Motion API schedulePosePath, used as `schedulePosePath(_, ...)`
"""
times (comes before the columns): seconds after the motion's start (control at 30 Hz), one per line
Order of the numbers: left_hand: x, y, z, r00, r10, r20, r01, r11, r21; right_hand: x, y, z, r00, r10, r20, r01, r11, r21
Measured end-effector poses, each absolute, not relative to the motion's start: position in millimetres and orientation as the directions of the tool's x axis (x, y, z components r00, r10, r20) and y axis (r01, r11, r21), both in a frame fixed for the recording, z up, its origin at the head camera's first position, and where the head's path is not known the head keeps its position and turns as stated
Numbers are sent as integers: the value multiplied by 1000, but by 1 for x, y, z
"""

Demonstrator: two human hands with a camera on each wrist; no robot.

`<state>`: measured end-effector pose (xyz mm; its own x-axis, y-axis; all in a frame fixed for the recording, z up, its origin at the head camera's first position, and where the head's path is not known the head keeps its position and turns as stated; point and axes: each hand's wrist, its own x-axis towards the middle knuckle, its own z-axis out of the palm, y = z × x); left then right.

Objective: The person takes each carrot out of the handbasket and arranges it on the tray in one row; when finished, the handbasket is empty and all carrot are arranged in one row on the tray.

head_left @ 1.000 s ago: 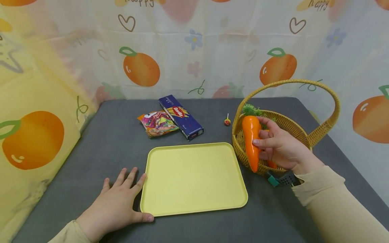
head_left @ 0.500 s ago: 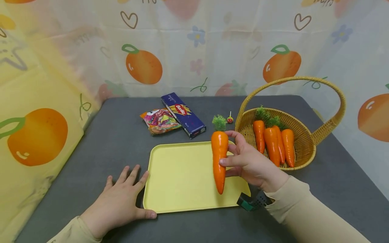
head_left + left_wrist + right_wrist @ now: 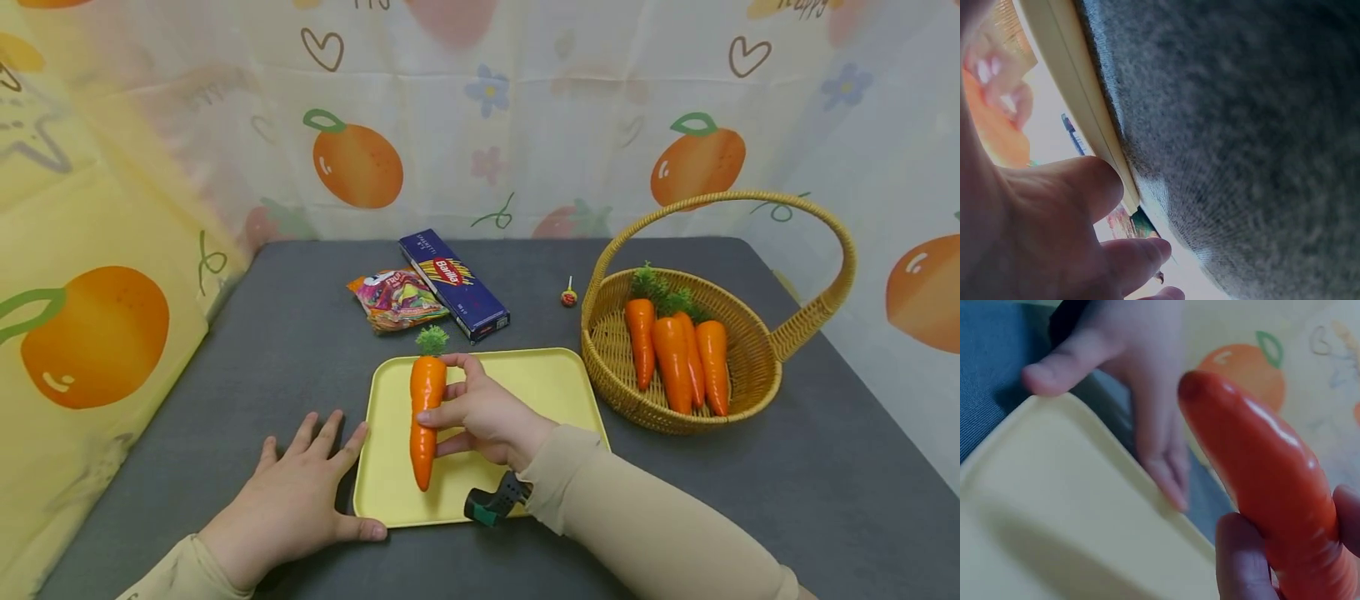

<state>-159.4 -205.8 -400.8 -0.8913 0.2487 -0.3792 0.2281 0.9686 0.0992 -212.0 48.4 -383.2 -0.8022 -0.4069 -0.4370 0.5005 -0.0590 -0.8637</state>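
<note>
An orange carrot with a green tuft (image 3: 424, 417) is pinched between the thumb and fingers of the right hand (image 3: 487, 417), over the left part of the yellow tray (image 3: 540, 383). In the right wrist view the carrot (image 3: 1266, 481) is gripped near the lower right, its tip raised above the tray (image 3: 1066, 487). The left hand (image 3: 288, 500) has its fingers spread, with the thumb and a fingertip touching the tray's left edge. The left wrist view shows that hand's thumb (image 3: 1085, 184) against the tray rim (image 3: 1072, 81).
A wicker basket (image 3: 622, 400) with a tall handle holds several carrots (image 3: 672, 358) at the right. Behind the tray lie a blue spaghetti box (image 3: 457, 287), a colourful candy bag (image 3: 397, 300) and a small lollipop (image 3: 568, 297). A patterned cloth hangs at the back.
The right hand has moved left from the basket to above the tray, carrying the carrot. The left hand has stayed at the tray's edge. The head view has shifted slightly.
</note>
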Motion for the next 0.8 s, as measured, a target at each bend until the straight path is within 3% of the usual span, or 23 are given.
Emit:
schedulePosePath(0.4,-159,-207,-399,-893,262,-365,238,965,110,-208,-1,-397,-808,-324,-492,502,58,-863)
schedulePosePath(0.8,-160,-207,-399,-888,264,-377,236,964,119,-202,-7,-393,-857,-246,-454,367,327,-871)
